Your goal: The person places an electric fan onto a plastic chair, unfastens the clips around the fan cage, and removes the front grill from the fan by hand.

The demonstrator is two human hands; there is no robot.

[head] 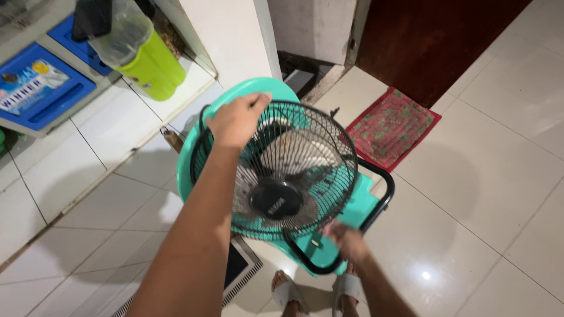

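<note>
Right now the left hand [238, 120] is curled closed over the top rim of the fan [288, 170], fingers hooked through the black wire grille [320, 126]. The fan sits directly below that hand, tilted back on a teal plastic stool [202, 126] whose rim shows just beyond the knuckles. The right hand [346, 239] is low and blurred at the fan's near edge, close to the black tubular stand [376, 205]; whether it is clamped on the tube or only touching it, I cannot tell.

As a judgement, the fan looks moderately light but awkward: most of its weight likely sits in the motor behind the dark hub [276, 199], so it would tip toward the back if held by the grille alone. The wire cage is stiff enough to grip yet thin, and it may flex or pinch the fingers. The tubular stand appears the sturdier place to take hold, being smooth, rigid and thick enough to wrap a hand around. The blades behind the wires look like brittle plastic and are best left untouched.

Beyond the right hand lies a red patterned mat [392, 126] on the tiled floor [487, 164]. Past the left hand, a green-and-clear jug [144, 53] lies on a white shelf [176, 97].
</note>
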